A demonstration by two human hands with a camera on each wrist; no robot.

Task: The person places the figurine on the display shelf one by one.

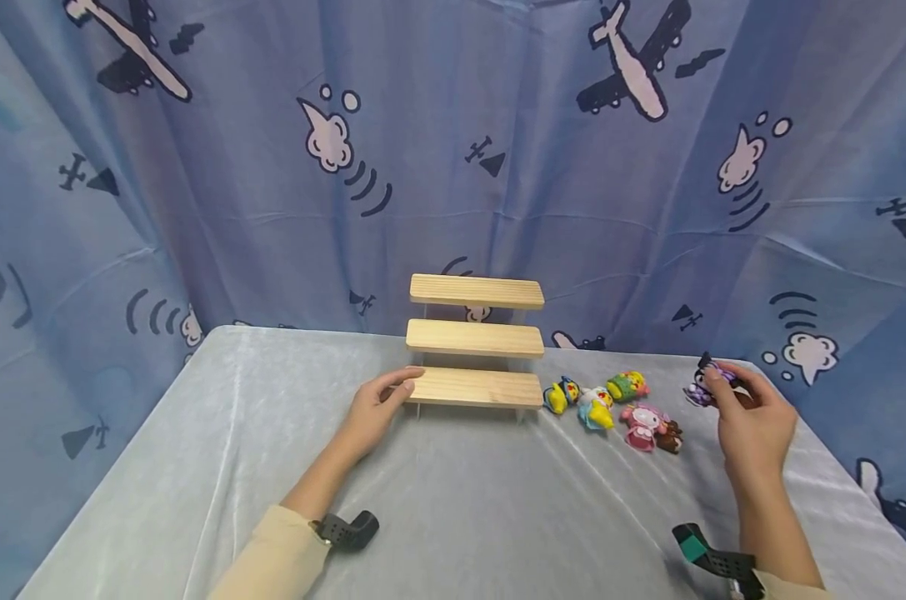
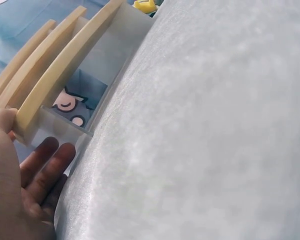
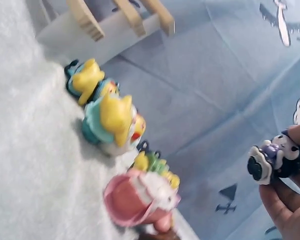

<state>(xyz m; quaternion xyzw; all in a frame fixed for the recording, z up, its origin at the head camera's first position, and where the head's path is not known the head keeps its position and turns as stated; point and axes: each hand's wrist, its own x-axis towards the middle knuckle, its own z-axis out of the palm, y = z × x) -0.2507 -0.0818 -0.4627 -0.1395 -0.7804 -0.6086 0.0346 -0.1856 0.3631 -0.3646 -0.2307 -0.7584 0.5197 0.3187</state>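
A three-tier wooden display stand has pale boards on clear side panels. My left hand grips the left end of its lowest board between thumb and forefinger. In the left wrist view, the other fingers hang loosely bent beside the clear panel. My right hand pinches a small purple, black and white figurine, held up off the table at the right. Its far side is hidden by my fingers. Nearest to that hand on the table lie a pink figurine and a brown one.
Between the stand and those two lie a green-and-yellow figurine and two yellow-and-blue ones, one small and one larger. A pale cloth covers the table. Behind it hangs a blue curtain printed with planes.
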